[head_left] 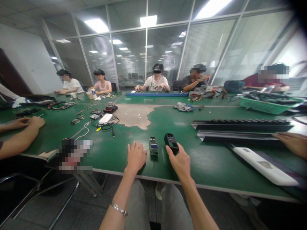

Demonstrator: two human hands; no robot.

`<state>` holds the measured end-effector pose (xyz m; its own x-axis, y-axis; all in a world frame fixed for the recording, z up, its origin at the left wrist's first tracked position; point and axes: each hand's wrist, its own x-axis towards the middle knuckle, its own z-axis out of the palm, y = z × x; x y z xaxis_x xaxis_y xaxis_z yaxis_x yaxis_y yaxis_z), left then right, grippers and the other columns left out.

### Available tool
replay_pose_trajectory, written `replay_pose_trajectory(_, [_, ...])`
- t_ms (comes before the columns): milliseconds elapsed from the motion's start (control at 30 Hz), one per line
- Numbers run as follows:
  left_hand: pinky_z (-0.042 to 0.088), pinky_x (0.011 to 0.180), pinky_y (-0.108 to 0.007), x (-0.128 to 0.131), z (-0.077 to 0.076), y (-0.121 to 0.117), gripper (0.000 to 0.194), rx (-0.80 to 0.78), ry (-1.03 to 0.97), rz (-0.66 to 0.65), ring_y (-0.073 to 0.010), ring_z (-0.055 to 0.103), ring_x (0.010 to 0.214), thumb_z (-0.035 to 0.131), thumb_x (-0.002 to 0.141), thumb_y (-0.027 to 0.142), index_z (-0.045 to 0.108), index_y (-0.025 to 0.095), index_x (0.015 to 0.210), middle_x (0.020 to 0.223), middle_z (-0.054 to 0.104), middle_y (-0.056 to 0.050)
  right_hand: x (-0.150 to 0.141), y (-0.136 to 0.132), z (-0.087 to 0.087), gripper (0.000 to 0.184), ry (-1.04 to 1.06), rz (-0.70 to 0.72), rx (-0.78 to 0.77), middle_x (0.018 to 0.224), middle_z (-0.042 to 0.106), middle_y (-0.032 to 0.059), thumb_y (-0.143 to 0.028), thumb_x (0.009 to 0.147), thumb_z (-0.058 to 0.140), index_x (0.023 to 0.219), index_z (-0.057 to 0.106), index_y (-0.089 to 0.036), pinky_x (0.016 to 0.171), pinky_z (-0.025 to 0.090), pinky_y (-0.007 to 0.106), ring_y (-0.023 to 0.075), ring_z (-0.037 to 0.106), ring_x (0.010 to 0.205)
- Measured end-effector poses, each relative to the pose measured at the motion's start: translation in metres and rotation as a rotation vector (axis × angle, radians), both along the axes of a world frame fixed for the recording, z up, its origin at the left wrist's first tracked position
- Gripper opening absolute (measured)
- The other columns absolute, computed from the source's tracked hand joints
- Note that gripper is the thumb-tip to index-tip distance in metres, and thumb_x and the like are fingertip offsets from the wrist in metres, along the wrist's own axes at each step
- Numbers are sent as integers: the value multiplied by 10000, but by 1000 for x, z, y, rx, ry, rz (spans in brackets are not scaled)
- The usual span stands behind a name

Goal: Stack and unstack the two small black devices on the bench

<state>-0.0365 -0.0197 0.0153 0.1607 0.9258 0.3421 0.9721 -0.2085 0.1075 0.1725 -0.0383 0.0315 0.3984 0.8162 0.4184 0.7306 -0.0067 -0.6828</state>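
My right hand (181, 158) grips a small black plastic casing (170, 140) by its near end, thumb on the left side and fingers on the right. Just left of it, a circuit board module (153, 146) with a small dark display lies on the green table (134, 161). My left hand (136, 156) rests palm down beside that board, fingers stretched out and apart from it. A silvery bracelet (119, 209) circles my left wrist.
Two long black metal profiles (240, 136) and a white elongated device (263, 166) lie right, near another person's hand (294, 143). A white power bank-like box (106, 119) with cables lies left. A green basket (261, 105) holds cables. Several people sit around.
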Motion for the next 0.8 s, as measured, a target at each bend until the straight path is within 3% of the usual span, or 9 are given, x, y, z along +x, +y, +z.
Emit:
replay_pose_trajectory(133, [246, 1130, -568, 0, 1, 0, 448, -9, -3, -3, -305, 352, 1384, 345, 985, 437, 537, 207, 1318, 1462, 469, -124, 0, 0, -16, 571, -51, 1, -43, 1043, 688, 137, -556, 845, 516, 1241, 580, -149, 826, 454, 380, 288, 632, 947])
replay_pose_trajectory(400, [235, 1135, -568, 0, 1, 1, 467, -25, -8, -3, -306, 339, 1392, 336, 985, 450, 531, 203, 1330, 1469, 461, -128, 0, 0, -26, 536, -121, 32, 0, 1051, 676, 132, -549, 849, 521, 1193, 597, -146, 866, 453, 386, 281, 604, 988])
replay_pose_trajectory(600, [234, 1134, -570, 0, -1, 2, 466, -18, -5, 0, -307, 341, 1391, 327, 988, 439, 532, 201, 1333, 1468, 463, -129, 2, 1, -37, 767, -161, 19, -6, 1247, 598, 223, -586, 828, 540, 1357, 462, -37, 969, 426, 417, 321, 540, 1168])
replay_pose_trajectory(800, [247, 1131, -564, 0, -1, 2, 470, -8, -8, -1, -307, 349, 1386, 333, 987, 452, 530, 201, 1332, 1463, 470, -126, 2, 1, -36, 911, -114, 29, -37, 1256, 608, 197, -636, 804, 552, 1455, 325, -40, 968, 427, 428, 335, 524, 1190])
